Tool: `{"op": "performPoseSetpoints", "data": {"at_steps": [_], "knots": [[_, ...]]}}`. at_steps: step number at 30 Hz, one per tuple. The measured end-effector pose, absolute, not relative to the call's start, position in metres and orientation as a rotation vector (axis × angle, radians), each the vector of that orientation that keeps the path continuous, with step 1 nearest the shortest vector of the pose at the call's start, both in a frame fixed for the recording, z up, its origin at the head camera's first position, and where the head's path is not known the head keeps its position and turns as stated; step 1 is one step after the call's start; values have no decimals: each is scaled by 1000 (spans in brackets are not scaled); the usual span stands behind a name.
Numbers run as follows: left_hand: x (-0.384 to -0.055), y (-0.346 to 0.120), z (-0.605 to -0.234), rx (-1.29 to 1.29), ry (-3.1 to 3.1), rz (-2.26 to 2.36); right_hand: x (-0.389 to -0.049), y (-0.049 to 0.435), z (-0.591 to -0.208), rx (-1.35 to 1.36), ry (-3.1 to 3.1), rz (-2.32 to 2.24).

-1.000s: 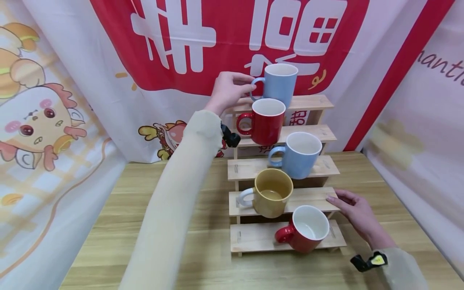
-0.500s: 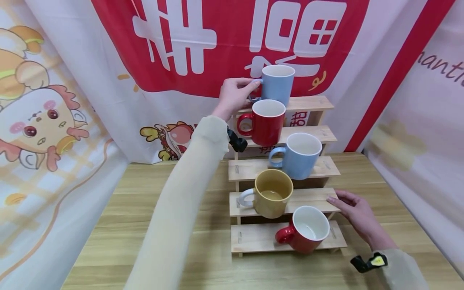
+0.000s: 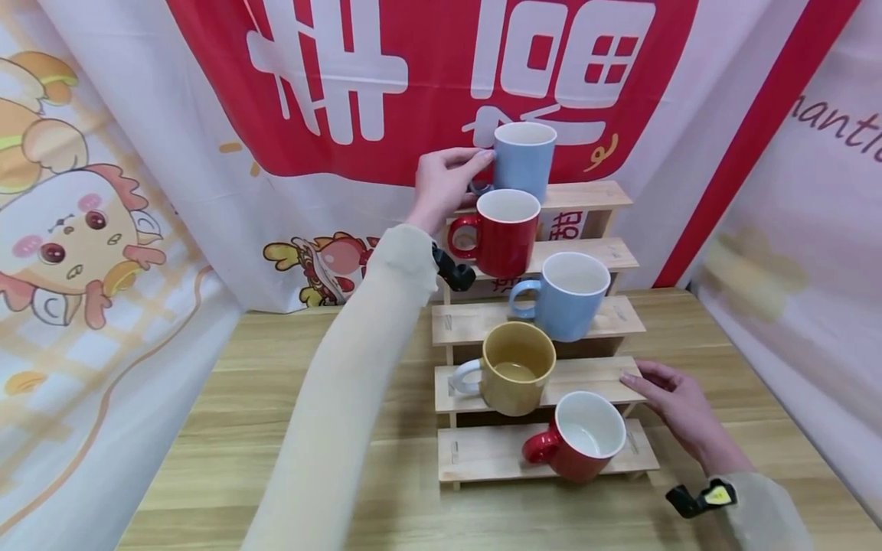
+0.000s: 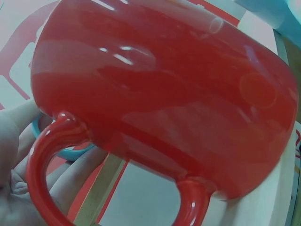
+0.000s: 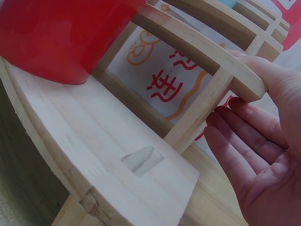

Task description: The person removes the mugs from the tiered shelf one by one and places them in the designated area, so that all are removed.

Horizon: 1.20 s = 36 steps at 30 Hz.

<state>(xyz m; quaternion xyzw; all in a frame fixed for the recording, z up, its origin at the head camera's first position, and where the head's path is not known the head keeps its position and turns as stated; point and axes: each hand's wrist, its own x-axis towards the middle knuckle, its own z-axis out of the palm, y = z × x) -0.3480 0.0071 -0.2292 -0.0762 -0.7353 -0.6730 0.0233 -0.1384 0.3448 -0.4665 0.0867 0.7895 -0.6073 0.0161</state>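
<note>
A light blue mug (image 3: 524,162) stands at the top tier of a stepped wooden rack (image 3: 586,197). My left hand (image 3: 444,182) pinches its handle from the left side. In the left wrist view a red mug (image 4: 164,89) fills the foreground and partly hides the left hand (image 4: 19,165) and the blue handle (image 4: 75,153) behind it. Down at the right, my right hand (image 3: 678,409) grips the end of the second-lowest shelf. The right wrist view shows the right hand (image 5: 268,136) with its thumb over that shelf end (image 5: 249,84) and fingers below.
Lower tiers carry the red mug (image 3: 508,233), another light blue mug (image 3: 572,297), a mustard mug (image 3: 517,371) with white handle and a red mug with white inside (image 3: 579,448). The rack stands on a wooden table (image 3: 276,428). Printed cloth (image 3: 331,168) hangs close behind.
The top light blue mug has shifted slightly left. My left hand has come a little lower and right, its thumb closer to the mug's body. The right hand has stayed put.
</note>
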Motion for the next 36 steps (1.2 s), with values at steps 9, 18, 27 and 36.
{"op": "performPoseSetpoints", "data": {"at_steps": [9,18,27,36], "knots": [[-350,-11,-228,-307,-2157,-2154,-142,343,-466,261,2462,-1880],[-349,-53,-230,-378,-2044,-2049,-144,342,-464,244,2463,-1874],[-307,-113,-242,-272,-1975,-1997,-145,342,-470,271,2452,-1878],[-274,-177,-290,-179,-1780,-2013,-142,346,-475,287,2464,-1885]]}}
